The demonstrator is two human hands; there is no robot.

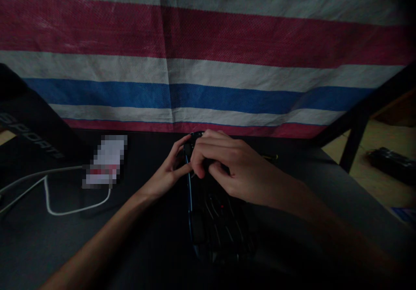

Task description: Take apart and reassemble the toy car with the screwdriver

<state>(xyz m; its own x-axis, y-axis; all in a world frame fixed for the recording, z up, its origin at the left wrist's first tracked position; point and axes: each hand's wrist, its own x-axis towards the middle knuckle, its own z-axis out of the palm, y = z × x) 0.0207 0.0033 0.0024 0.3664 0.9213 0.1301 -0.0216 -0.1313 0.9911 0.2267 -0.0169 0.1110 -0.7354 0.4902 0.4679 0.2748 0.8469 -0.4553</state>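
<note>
A dark toy car (pixel 224 225) with a blue side edge lies wheels-up on the black table, its underside facing me. My left hand (pixel 172 166) grips its far left end, thumb and fingers closed around the side by a wheel. Over the far part of the underside, my right hand (pixel 227 160) is bent with its fingers curled together. Whatever its fingertips hold, if anything, is hidden beneath them. Just beyond the right hand, the yellow-tipped end of a thin tool (pixel 270 156) shows on the table.
On the left lies a blurred-out phone-like item (pixel 105 160) with a white cable (pixel 74 212). A dark box marked SPORTS (pixel 32 134) stands at the far left. A striped tarp (pixel 208 65) hangs behind the table. A black metal frame (pixel 354 138) rises at right.
</note>
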